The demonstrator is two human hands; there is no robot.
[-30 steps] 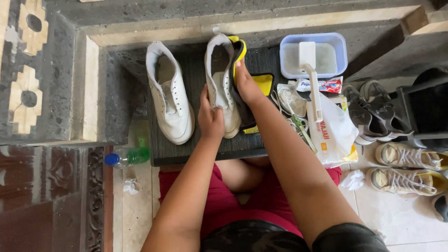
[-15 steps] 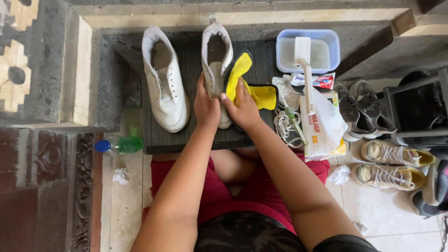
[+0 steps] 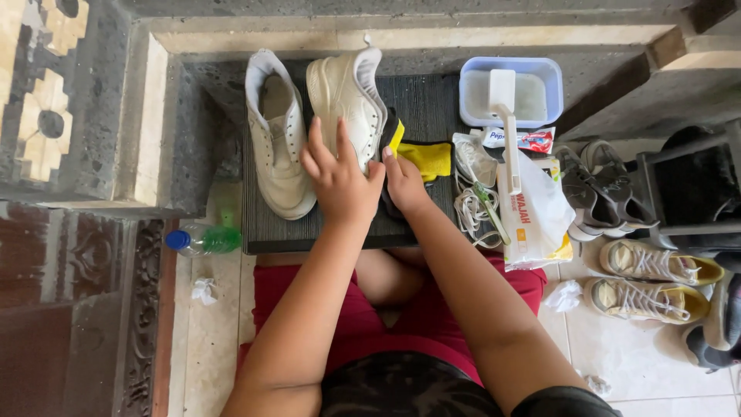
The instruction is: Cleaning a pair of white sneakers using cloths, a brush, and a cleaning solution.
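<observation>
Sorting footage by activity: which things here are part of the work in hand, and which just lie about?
In hand: left hand on tilted white shoe; right hand on yellow cloth; dark mat.
Lying about: second white shoe, plastic bottle, blue tub, shoes at right.

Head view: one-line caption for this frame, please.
Seated person's left hand steadies a white sneaker tipped on its side on a dark mat while the right hand presses a yellow cloth beside it.
</observation>
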